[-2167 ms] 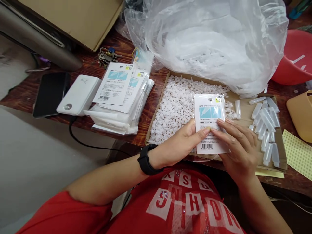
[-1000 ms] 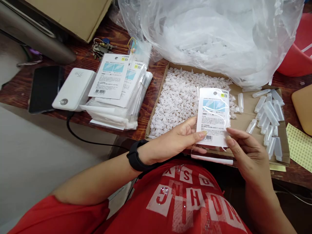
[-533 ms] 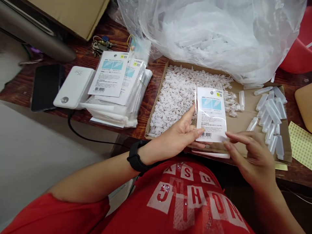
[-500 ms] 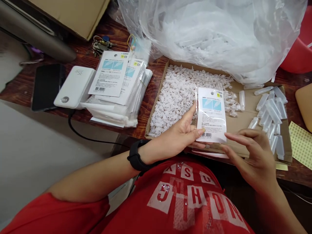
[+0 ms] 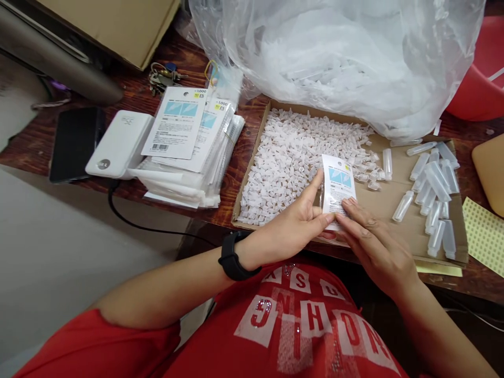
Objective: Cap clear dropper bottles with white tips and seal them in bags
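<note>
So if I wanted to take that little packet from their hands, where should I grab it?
I'd probably pinch the packet front and back at its upper right corner, coming from the far side. It looks thin and flat; the left hand grips the lower left, index finger by the left edge, and fingers of the right hand cover the lower right, leaving that corner free.

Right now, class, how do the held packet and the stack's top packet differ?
The held packet is in the left hand, with the right hand on it; the top packet lies on the stack. Fingers cover part of the held packet; the top packet's face is uncovered. Both show blue pictures.
</note>
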